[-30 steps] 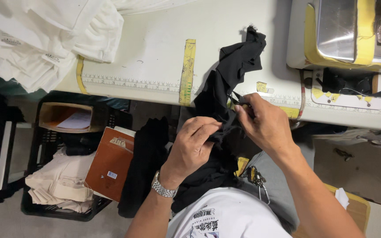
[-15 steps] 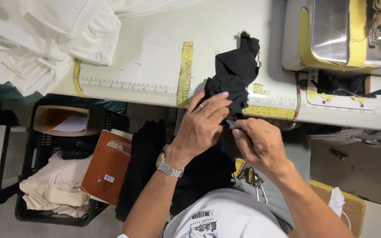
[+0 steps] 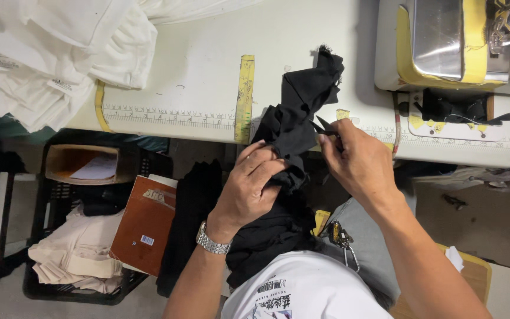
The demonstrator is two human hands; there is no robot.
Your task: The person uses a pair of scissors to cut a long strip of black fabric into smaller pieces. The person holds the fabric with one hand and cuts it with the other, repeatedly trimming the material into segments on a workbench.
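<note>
Right now the black fabric (image 3: 293, 127) runs lengthwise from the lap up over the bench's near edge, its tip pointing toward the sewing machine (image 3: 455, 44). Left hand (image 3: 249, 189) clenches its bunched middle; right hand (image 3: 358, 159) pinches small, half-hidden snips (image 3: 324, 126) against it.

One camera, worn on the head, looks steeply down over the person's chest and lap, close to both hands. It faces the table (image 3: 196, 71) edge ahead, with the floor and a crate (image 3: 48, 283) below left.
</note>
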